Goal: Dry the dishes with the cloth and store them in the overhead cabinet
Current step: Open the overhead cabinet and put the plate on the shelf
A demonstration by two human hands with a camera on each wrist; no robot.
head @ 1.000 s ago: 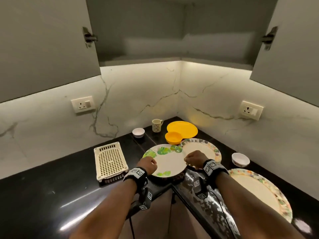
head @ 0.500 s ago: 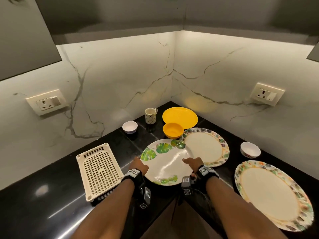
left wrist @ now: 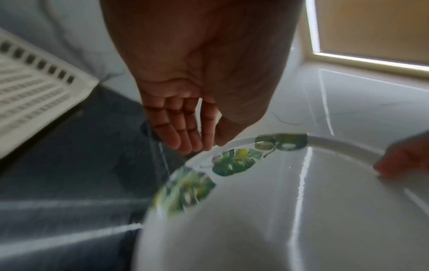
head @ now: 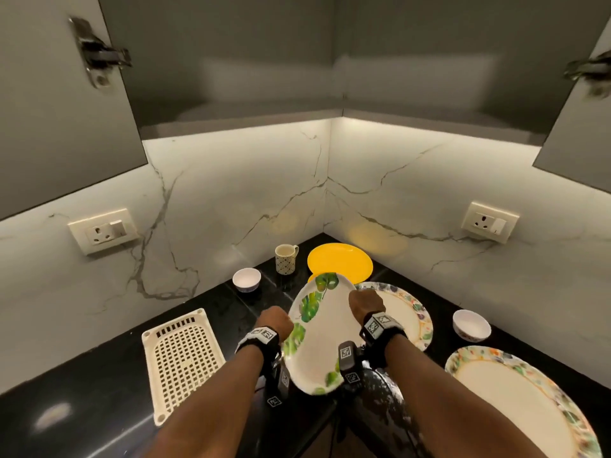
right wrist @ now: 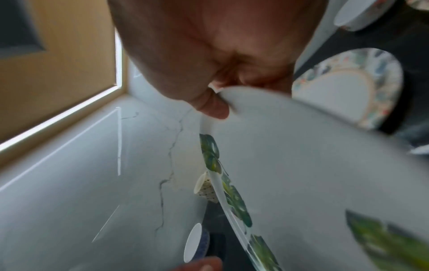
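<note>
Right hand (head: 366, 305) pinched the far rim of the leaf-print plate (head: 322, 338), thumb on top (clear in the right wrist view). Plate was tilted, lifted off the black tabletop (head: 82, 391), just left of the floral plate (head: 408, 312). Left hand (head: 275, 322) sat at the plate's left edge, fingers straight and relaxed, gripping nothing. White perforated tray (head: 182, 358) lay left of the plate.
</note>
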